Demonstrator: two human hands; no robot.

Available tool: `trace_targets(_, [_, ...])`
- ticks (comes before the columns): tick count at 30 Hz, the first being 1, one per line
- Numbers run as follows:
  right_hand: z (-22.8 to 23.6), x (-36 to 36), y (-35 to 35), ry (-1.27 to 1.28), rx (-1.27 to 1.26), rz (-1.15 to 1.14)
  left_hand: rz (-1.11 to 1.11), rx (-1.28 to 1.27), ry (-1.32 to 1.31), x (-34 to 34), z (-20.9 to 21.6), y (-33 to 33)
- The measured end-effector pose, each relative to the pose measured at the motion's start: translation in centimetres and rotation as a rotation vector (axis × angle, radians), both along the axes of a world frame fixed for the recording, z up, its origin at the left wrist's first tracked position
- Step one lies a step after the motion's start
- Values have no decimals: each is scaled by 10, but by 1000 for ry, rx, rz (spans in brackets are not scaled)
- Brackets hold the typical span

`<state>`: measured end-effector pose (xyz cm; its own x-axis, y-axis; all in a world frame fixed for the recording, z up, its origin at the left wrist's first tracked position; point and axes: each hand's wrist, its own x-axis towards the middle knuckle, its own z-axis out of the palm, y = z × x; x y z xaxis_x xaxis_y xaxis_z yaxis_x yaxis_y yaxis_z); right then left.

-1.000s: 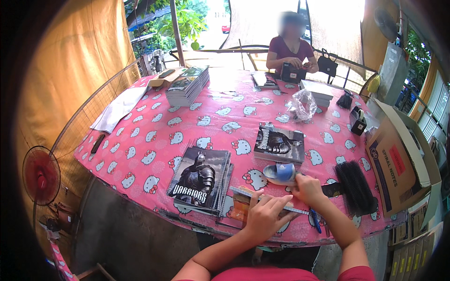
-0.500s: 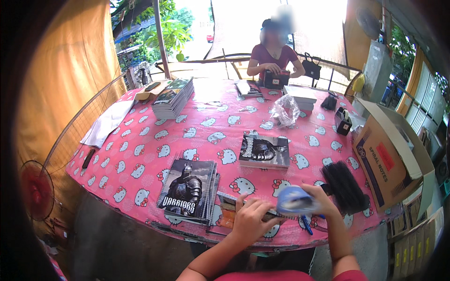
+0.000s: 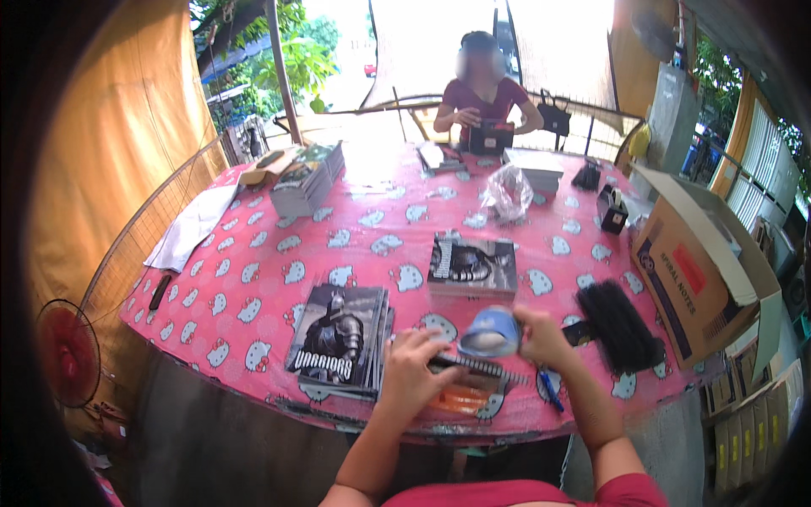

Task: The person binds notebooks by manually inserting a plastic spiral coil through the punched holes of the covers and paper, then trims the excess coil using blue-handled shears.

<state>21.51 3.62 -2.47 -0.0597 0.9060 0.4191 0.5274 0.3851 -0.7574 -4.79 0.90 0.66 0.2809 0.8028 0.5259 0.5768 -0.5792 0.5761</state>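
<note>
My right hand grips a blue ring-shaped roll that looks like tape, blurred by motion, holding it just above the table. My left hand is closed on the left part of a small spiral notebook, its thumb across the cover and its coil toward my right hand. Under the notebook, an orange piece shows near the table's front edge. A blue pen lies below my right hand. Left of my left hand is a stack of spiral notebooks with a knight on the cover.
Another knight-cover stack lies mid-table. A black brush-like bundle and an open cardboard box stand right. Farther off are a clear plastic bag, a tape dispenser and a book stack. A person handles a black box opposite.
The blue roll has moved left and away from me with my right hand. My left hand has shifted left, and the notebook has tilted. The camera view has shifted slightly.
</note>
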Motion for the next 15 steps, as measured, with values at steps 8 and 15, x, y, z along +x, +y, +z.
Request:
trace_targets(8, [-4, -9, 20, -223, -105, 55, 111, -85, -205, -18, -6, 7])
trace_targets(15, [-2, -25, 29, -194, -130, 58, 30, -402, -567, -27, -16, 11])
